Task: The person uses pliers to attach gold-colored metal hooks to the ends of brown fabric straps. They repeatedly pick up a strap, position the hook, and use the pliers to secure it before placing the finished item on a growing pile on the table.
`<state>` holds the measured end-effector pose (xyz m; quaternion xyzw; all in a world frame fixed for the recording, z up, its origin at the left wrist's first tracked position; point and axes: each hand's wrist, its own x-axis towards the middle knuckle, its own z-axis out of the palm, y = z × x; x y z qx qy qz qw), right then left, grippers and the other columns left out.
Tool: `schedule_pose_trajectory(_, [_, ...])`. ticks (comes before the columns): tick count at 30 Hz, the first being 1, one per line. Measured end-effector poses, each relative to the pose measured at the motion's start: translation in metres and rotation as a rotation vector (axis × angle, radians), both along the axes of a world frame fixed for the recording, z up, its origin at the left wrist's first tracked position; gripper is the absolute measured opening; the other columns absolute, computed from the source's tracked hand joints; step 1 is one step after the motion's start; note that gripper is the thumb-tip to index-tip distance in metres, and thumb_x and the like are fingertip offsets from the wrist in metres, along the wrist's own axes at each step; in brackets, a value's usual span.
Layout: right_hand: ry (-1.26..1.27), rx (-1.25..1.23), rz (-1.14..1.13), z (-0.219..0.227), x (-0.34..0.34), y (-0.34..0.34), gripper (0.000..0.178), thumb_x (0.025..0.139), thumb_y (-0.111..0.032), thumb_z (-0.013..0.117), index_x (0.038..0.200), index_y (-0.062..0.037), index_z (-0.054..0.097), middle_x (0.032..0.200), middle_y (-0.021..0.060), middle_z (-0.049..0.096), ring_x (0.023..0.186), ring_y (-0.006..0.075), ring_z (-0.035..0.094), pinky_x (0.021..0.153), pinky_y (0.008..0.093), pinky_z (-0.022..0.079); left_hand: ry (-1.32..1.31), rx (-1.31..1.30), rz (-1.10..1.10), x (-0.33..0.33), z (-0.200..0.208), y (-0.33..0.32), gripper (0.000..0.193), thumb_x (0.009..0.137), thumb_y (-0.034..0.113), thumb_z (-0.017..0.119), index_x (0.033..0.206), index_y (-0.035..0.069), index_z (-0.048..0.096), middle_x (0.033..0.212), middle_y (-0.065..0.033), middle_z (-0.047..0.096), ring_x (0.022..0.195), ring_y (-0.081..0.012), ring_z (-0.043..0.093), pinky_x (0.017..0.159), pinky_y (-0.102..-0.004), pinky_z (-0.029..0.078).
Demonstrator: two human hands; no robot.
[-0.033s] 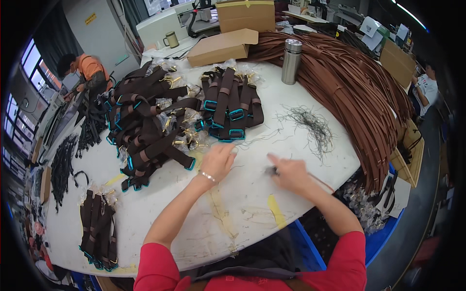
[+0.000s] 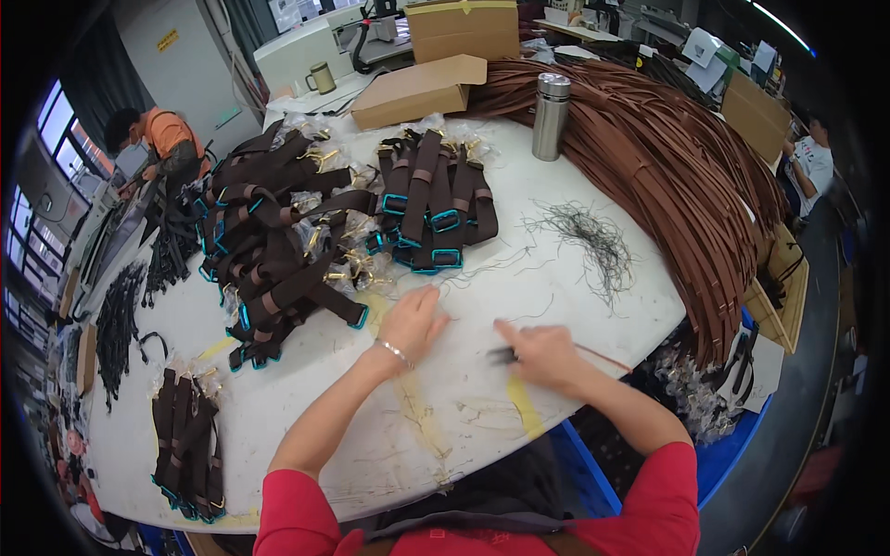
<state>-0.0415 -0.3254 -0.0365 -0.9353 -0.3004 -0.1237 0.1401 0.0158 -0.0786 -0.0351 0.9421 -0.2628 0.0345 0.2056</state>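
My left hand (image 2: 413, 324) rests low over the white table (image 2: 371, 435), thumb apart from the fingers and nothing visible in it. Just beyond it lies a bundle of dark brown straps (image 2: 424, 176) with turquoise buckles and gold-coloured clasps. My right hand (image 2: 547, 358), smeared by motion, is closed around a small dark tool (image 2: 502, 355) whose kind I cannot make out; its index finger points left. Behind that wrist, a thin brown strip (image 2: 603, 359) shows. Loose threads lie between and beyond the hands.
A larger strap pile (image 2: 278, 241) covers the left, with a smaller bundle (image 2: 187, 445) near the left edge. Dark thread tangles (image 2: 589, 241), a steel flask (image 2: 551, 119) and long brown strips (image 2: 658, 204) lie right. Cardboard boxes (image 2: 417, 90) stand behind. Two people work farther off.
My right hand has shifted slightly left and downward, and more of the dark tool shows. The left hand has turned a little, its thumb more visible. The whole view has moved slightly.
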Motion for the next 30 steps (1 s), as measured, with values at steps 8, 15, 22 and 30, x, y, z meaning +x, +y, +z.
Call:
schedule_pose_trajectory(8, [0.074,0.102,-0.686,0.003,-0.031,-0.115,0.074,0.07,-0.042,0.069,0.125,-0.0013,0.043,0.071,0.0144,0.063,0.062,0.0294,0.062,0.054,0.0391,0.047,-0.05,0.169,-0.257,0.024,-0.031,-0.123,0.082,0.085,0.05,0.048,0.134,-0.011,0.021,0.142,-0.0279,0.019,0.134,-0.0378,0.016,0.109,-0.0442,0.012])
schedule_pose_trajectory(15, [-0.04,0.166,-0.715,-0.018,0.089,-0.128,0.044,0.074,-0.02,0.066,0.112,-0.0031,0.049,0.08,0.0192,0.063,0.073,0.0377,0.061,0.064,0.0473,0.047,0.518,-0.904,-0.421,0.118,0.008,-0.225,0.053,0.089,0.03,0.051,0.127,-0.007,0.041,0.125,-0.021,0.05,0.116,-0.0215,0.048,0.096,-0.0282,0.037])
schedule_pose_trajectory(22, [-0.19,0.256,-0.356,0.023,0.107,-0.07,0.042,0.074,-0.026,0.065,0.111,-0.0093,0.054,0.073,0.0114,0.062,0.064,0.0308,0.062,0.055,0.0412,0.049,-0.167,-0.28,-0.002,0.136,0.112,-0.046,0.025,0.086,0.016,0.057,0.104,-0.001,0.061,0.091,-0.0145,0.067,0.081,-0.0165,0.064,0.072,-0.0275,0.049])
schedule_pose_trajectory(30, [0.151,-0.045,0.033,0.0,0.091,0.095,0.058,0.075,-0.05,0.06,0.114,-0.0082,0.052,0.056,0.0117,0.06,0.056,0.0291,0.062,0.049,0.0375,0.047,-0.297,-0.034,0.139,0.167,0.127,-0.026,0.029,0.082,0.023,0.059,0.1,0.001,0.063,0.088,-0.0152,0.066,0.077,-0.0269,0.064,0.073,-0.0341,0.049])
